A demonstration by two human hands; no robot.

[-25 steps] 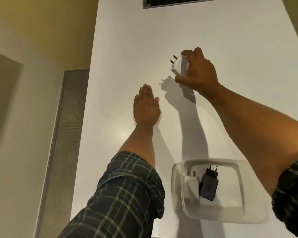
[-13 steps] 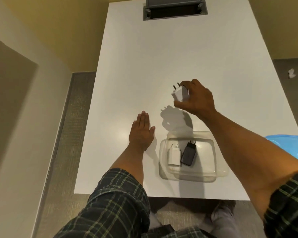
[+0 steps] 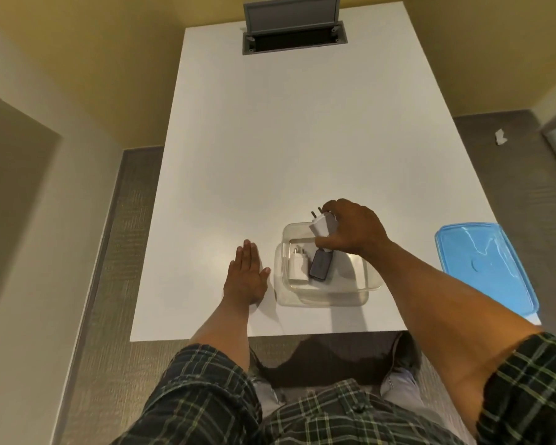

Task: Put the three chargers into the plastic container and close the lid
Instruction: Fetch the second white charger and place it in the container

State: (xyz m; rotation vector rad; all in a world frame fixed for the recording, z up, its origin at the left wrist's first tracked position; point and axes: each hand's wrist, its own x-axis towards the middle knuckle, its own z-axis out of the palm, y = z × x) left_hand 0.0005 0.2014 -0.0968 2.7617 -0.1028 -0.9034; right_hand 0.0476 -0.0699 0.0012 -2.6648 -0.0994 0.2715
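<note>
My right hand (image 3: 350,231) grips white charger (image 3: 322,225) over container (image 3: 328,297); left hand (image 3: 245,276) flat, empty, on desk (image 3: 286,139); lid (image 3: 485,264) off

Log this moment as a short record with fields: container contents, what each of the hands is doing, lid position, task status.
container: clear plastic container on the white table, open
inside: white charger and black charger, side by side
right hand: grips the third charger over the container's far rim
left hand: flat on the table, left of the container, empty
lid: blue lid lies on the table's right edge, off the container
status: two chargers in, third not yet released, lid not on
</note>
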